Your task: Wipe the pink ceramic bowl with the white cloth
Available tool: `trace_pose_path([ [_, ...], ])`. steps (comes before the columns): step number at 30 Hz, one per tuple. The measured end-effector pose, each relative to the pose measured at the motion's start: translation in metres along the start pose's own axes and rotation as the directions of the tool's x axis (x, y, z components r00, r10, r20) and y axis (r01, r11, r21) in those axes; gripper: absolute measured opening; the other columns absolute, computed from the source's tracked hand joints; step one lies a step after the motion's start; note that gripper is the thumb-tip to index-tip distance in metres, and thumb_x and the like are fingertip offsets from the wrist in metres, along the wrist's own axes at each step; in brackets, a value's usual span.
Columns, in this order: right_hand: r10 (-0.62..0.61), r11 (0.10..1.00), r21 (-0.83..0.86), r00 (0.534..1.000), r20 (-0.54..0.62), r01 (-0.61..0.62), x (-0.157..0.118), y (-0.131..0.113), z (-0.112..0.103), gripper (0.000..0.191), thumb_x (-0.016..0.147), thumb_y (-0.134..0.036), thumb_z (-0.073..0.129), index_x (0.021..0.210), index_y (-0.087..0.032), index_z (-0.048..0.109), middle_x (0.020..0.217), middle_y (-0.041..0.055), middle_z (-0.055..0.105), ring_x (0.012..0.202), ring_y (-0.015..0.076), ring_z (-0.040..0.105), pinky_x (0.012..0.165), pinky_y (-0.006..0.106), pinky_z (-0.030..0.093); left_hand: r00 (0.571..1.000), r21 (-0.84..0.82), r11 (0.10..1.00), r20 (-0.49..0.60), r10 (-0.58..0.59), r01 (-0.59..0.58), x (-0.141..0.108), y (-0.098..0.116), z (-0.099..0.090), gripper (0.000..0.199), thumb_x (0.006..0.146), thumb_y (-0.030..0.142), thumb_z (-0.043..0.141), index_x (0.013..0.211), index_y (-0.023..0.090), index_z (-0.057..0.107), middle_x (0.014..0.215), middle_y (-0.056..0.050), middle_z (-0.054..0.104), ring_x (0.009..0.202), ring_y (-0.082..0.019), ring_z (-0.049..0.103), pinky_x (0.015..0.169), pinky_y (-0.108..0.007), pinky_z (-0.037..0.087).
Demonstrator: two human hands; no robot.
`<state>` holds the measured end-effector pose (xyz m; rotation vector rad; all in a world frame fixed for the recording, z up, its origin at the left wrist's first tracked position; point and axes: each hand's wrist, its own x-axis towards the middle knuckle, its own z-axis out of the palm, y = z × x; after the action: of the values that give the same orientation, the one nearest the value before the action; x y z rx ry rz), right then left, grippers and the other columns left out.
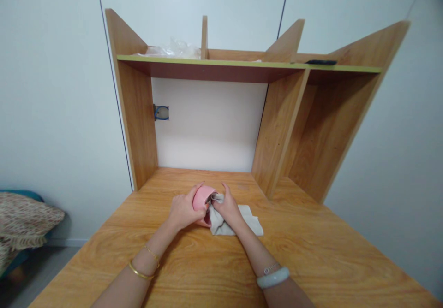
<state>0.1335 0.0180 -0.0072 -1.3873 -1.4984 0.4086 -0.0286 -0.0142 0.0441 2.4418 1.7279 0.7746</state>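
My left hand (183, 210) is wrapped round a pink, rounded, hollow item (204, 196) and tilts it over the desk, its opening facing right. Its exact kind I cannot make out. Bunched in my right hand (229, 206) is a light grey cloth (218, 222), pressed at the mouth of the pink item. Part of the cloth lies flat on the desk to the right, under my right wrist. My right fingertips are partly hidden by the cloth and the pink rim.
The wooden desk (194, 271) has a hutch behind it with a green-edged shelf (228, 62). On that shelf lie crumpled clear plastic (176, 50) and a dark flat object (321, 62). A wall socket box (161, 112) shows at the back left. A fringed woven cover (26, 218) is at far left.
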Motion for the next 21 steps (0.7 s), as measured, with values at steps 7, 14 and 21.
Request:
trace_pose_path([
  [7, -0.023, 0.999, 0.039, 0.999, 0.031, 0.021, -0.002, -0.001, -0.002, 0.064, 0.066, -0.018, 0.054, 0.127, -0.017, 0.035, 0.093, 0.0062, 0.063, 0.08, 0.0174, 0.059, 0.077, 0.032, 0.045, 1.0, 0.002, 1.0, -0.007, 0.0, 0.0, 0.0, 0.001, -0.001, 0.063, 0.071, 0.037, 0.05, 0.131, 0.022, 0.039, 0.093, -0.006, 0.067, 0.081, -0.024, 0.062, 0.076, -0.032, 0.045],
  [14, -0.017, 0.987, 0.159, 0.999, 0.028, 0.012, 0.0, 0.006, 0.0, 0.048, 0.065, -0.019, 0.053, 0.112, -0.018, 0.047, 0.095, 0.0043, 0.062, 0.083, 0.0174, 0.058, 0.079, 0.033, 0.044, 0.999, -0.101, 0.995, -0.046, -0.029, 0.024, 0.0, -0.002, 0.002, 0.062, 0.077, 0.041, 0.046, 0.135, 0.023, 0.031, 0.1, -0.006, 0.065, 0.084, -0.023, 0.062, 0.076, -0.03, 0.043],
  [21, 0.05, 0.958, 0.28, 0.998, 0.027, -0.056, 0.001, 0.012, 0.006, 0.034, 0.063, -0.017, 0.051, 0.097, -0.02, 0.048, 0.079, -0.0012, 0.061, 0.075, 0.0164, 0.058, 0.071, 0.03, 0.045, 0.997, -0.238, 0.971, -0.065, -0.045, 0.028, 0.001, -0.004, 0.002, 0.065, 0.08, 0.04, 0.043, 0.137, 0.018, 0.024, 0.074, -0.002, 0.063, 0.071, -0.02, 0.061, 0.065, -0.026, 0.043],
])
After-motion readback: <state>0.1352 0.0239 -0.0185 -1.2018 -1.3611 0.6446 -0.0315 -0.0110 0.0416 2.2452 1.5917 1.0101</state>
